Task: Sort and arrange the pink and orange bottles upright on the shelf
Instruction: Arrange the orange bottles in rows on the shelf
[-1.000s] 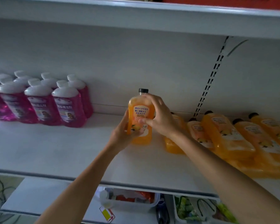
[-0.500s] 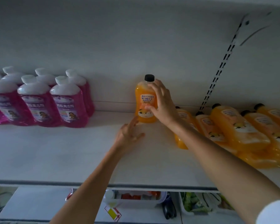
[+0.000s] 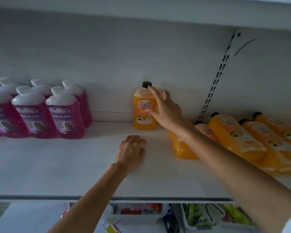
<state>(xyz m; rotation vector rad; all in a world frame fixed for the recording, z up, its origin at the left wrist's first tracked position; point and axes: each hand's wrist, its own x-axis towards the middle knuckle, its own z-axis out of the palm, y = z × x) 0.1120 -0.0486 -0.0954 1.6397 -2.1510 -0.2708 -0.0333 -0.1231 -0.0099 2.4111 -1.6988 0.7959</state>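
Observation:
An orange bottle (image 3: 143, 110) with a black cap stands upright at the back of the white shelf (image 3: 74, 165), against the rear wall. My right hand (image 3: 165, 110) is beside it with fingers spread and straight, fingertips touching its shoulder and label. My left hand (image 3: 130, 153) rests on the shelf in front of the bottle, fingers loosely bent, holding nothing. Several pink bottles (image 3: 62, 113) with white caps stand upright in rows at the left. Several orange bottles (image 3: 237, 138) lie on their sides at the right; my right forearm crosses over part of them.
The shelf above (image 3: 141, 12) hangs low over the bottles. A slotted upright rail (image 3: 215, 86) runs down the rear wall at the right. Below the shelf's front edge sit trays (image 3: 138, 211) with mixed goods.
The orange bottle went from both hands in mid-air to standing at the back of the shelf. My left hand let go and dropped onto the shelf. My right hand's fingers have loosened from their grip.

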